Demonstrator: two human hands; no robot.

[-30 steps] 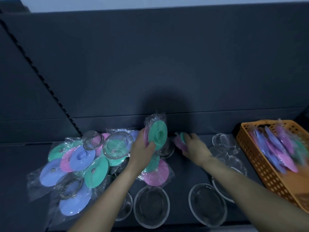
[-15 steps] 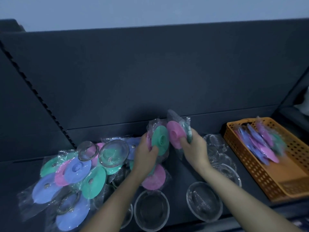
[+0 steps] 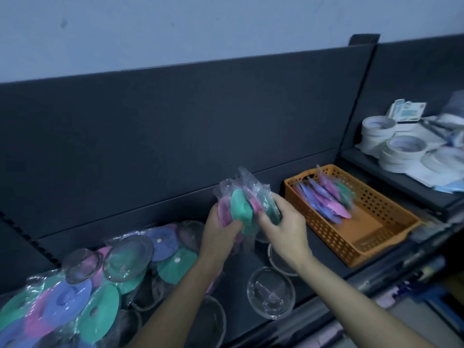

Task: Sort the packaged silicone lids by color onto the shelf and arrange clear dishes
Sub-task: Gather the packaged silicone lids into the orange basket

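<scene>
Both hands hold a bundle of packaged silicone lids point(image 3: 241, 207) upright above the dark shelf point(image 3: 324, 249). My left hand point(image 3: 221, 231) grips the pink and green lids on the left side. My right hand point(image 3: 283, 228) grips the pink and green lids on the right side, pressed against the others. A heap of packaged green, pink and purple lids point(image 3: 82, 302) lies at the left, with clear dishes point(image 3: 128, 258) on top. Another clear dish point(image 3: 270, 292) stands near the shelf's front edge under my right forearm.
An orange perforated basket point(image 3: 371, 237) at the right holds several packaged lids point(image 3: 326, 199). Rolls of white tape point(image 3: 401, 149) and papers sit on a higher shelf at the far right. A dark back panel point(image 3: 175, 126) rises behind the shelf.
My right hand brought its packaged lids against those in my left hand, and both lifted higher. The view swung right, showing the tape rolls.
</scene>
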